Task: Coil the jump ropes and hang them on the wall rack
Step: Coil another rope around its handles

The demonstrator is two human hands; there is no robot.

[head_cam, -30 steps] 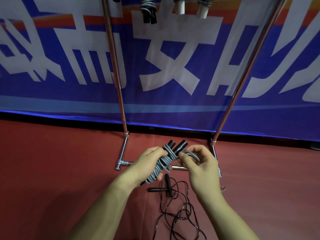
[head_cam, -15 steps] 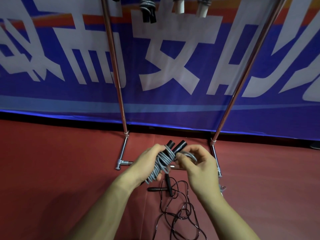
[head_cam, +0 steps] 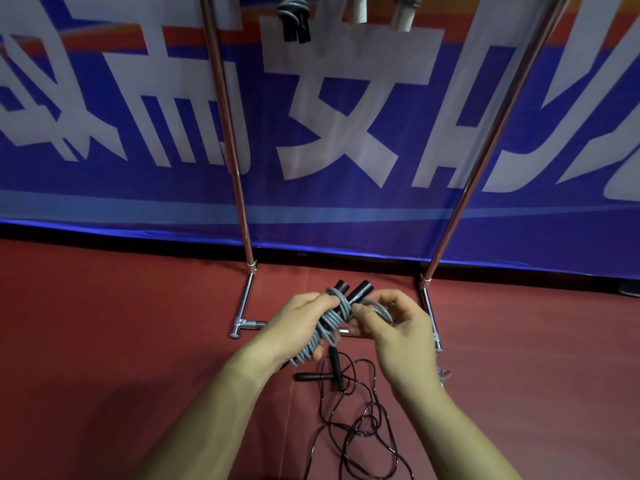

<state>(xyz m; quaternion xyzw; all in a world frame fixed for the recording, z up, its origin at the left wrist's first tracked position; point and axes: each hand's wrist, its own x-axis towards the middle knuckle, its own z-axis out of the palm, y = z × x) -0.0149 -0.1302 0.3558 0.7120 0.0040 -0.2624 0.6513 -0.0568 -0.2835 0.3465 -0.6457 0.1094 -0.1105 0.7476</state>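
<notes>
A grey jump rope [head_cam: 327, 327] with two black handles is bundled into a coil between my hands, low in the middle of the head view. My left hand [head_cam: 298, 323] grips the coil's lower part. My right hand [head_cam: 391, 327] pinches the rope's loose end, which is wound round the handles near their tops. Below them a thin black jump rope [head_cam: 349, 420] lies loose and tangled on the red floor, its black handles crossed. Coiled ropes [head_cam: 292, 15] hang from the metal rack [head_cam: 228, 140] at the top edge.
The rack's two chrome uprights rise left and right of my hands, with a foot bar [head_cam: 247, 323] on the floor behind them. A blue banner [head_cam: 346, 133] with large white characters covers the wall. Red floor [head_cam: 104, 341] spreads to both sides.
My right hand has drawn the grey rope's end tighter round the handles and shifted slightly left. My left hand holds the coil in nearly the same place.
</notes>
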